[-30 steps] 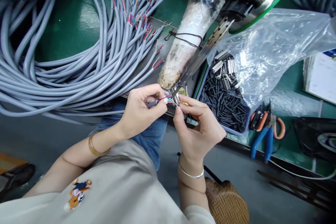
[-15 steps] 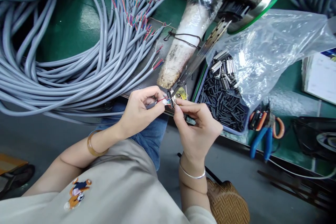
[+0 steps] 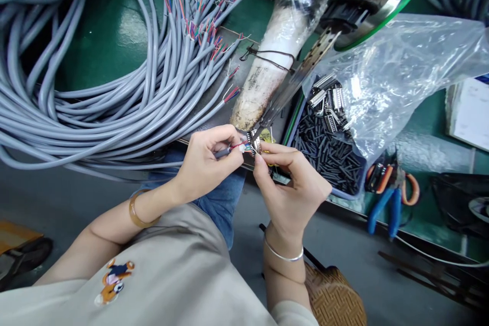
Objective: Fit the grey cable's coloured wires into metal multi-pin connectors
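Note:
My left hand [image 3: 212,163] pinches the end of a grey cable [image 3: 222,153], whose thin coloured wires [image 3: 248,147] fan out towards a small metal multi-pin connector [image 3: 255,144]. The thumb and forefinger of my right hand [image 3: 292,178] are closed at the connector's right side, gripping it. Right above the connector is the tip of a soldering iron [image 3: 278,102], which slants down from a stand; whether it touches the pins I cannot tell. Next to the iron lies a white, stained wrapped tube [image 3: 263,76] tied with dark wire.
Many grey cables [image 3: 114,107] with stripped ends lie at left. A bin [image 3: 361,188] of black sleeves [image 3: 324,153] and metal connectors [image 3: 332,99] stands at right, under a plastic bag [image 3: 401,71]. Pliers with blue handles [image 3: 385,209] lie beyond it. A woven stool [image 3: 336,298] stands below.
My right hand has shifted slightly right, and the connector has turned so more of its metal shell shows. The left hand keeps its hold on the cable. The whole view has drifted slightly.

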